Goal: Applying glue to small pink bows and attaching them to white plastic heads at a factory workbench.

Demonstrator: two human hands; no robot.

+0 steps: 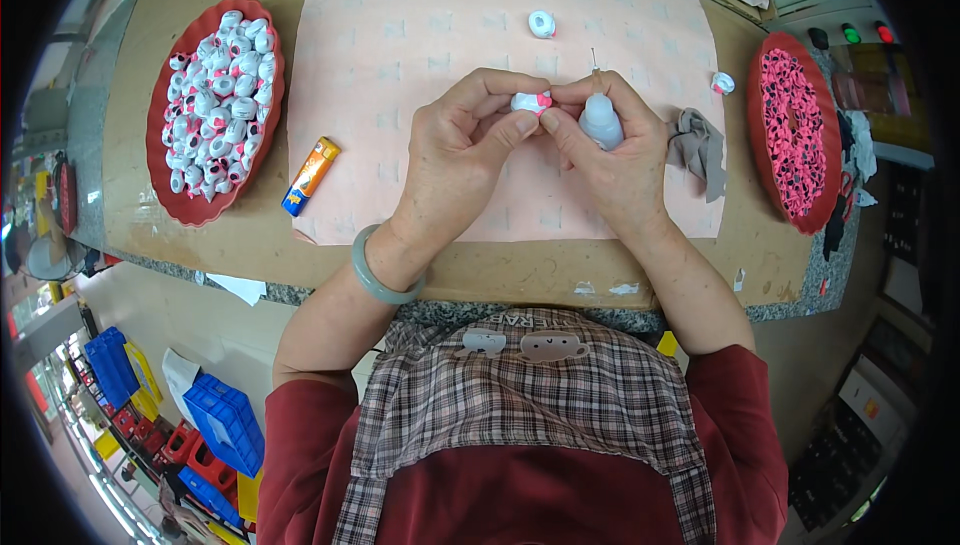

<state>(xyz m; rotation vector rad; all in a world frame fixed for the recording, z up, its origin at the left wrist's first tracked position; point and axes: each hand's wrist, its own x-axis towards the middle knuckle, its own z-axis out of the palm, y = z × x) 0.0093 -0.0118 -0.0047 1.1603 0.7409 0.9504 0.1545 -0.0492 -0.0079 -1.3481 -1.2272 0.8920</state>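
White-and-pink piece [531,102] is pinched between left hand [462,150] and right hand [610,150], which also grips a glue bottle [601,121]; fingers half hide the piece.

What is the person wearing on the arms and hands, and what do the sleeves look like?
Both hands, left hand and right hand, are bare, with no gloves and no visible rings. A smooth grey-green bangle circles the left wrist. The dark red sleeves are pushed up, leaving the forearms uncovered. A brown-and-white checked apron is worn over the red top.
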